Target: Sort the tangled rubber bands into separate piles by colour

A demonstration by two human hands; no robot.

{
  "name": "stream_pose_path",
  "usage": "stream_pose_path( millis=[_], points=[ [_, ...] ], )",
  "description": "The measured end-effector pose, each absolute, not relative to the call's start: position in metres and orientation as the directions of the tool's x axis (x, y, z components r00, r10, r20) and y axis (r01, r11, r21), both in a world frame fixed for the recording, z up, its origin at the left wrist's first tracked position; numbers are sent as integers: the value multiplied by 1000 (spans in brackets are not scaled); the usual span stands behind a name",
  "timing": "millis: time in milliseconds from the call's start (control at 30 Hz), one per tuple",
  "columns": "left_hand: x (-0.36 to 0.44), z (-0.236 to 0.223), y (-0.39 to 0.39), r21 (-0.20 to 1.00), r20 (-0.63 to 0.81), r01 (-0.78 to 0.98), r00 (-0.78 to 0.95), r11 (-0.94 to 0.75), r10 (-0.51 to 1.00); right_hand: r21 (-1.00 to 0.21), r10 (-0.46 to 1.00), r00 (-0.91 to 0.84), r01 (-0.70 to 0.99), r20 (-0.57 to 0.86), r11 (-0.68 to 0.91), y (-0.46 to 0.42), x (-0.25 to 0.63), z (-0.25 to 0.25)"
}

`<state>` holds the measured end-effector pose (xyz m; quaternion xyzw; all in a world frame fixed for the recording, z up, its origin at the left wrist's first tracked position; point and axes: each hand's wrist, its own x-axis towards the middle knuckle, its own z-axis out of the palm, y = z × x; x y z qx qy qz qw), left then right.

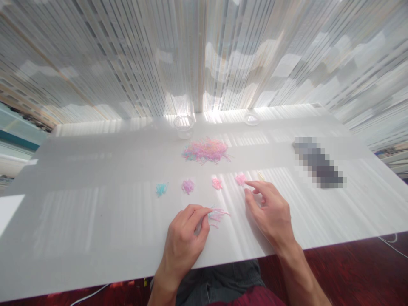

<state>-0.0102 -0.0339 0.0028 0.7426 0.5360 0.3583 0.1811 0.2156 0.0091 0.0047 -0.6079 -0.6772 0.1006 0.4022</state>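
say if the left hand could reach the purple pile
Likely yes: the purple pile lies just beyond the left hand, with nothing seen between them, though its fingers seem busy at the small bunch of strands.

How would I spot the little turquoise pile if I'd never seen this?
On the white table, find the big mixed pile. Below it runs a row of small piles. The turquoise pile sits at its left end, the row's only one in that colour.

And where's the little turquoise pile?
In the head view, the turquoise pile lies left of centre on the table, just left of the small purple pile, beyond the left hand.
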Motion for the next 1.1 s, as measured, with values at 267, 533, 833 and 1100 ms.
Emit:
stream_pose_path(
  millis=[267, 533, 833, 1100],
  points=[
    [-9, 0, -35, 616, 366, 687, 182, -384, 913, -628, 865, -342, 595, 368, 502, -16, 201, 5],
    [-7, -4, -35, 590, 356, 719, 176, -366, 918, -586, 838, -400, 599, 371, 546, -17, 198, -2],
    [-8, -2, -33, 562, 362, 727, 211, -393, 908, -564, 826, -408, 603, 389, 564, -16, 198, -5],
    [-10, 2, -33, 611, 379, 678, 202, -408, 903, -611, 819, -393, 546, 418, 573, -16, 200, -1]
  ],
)
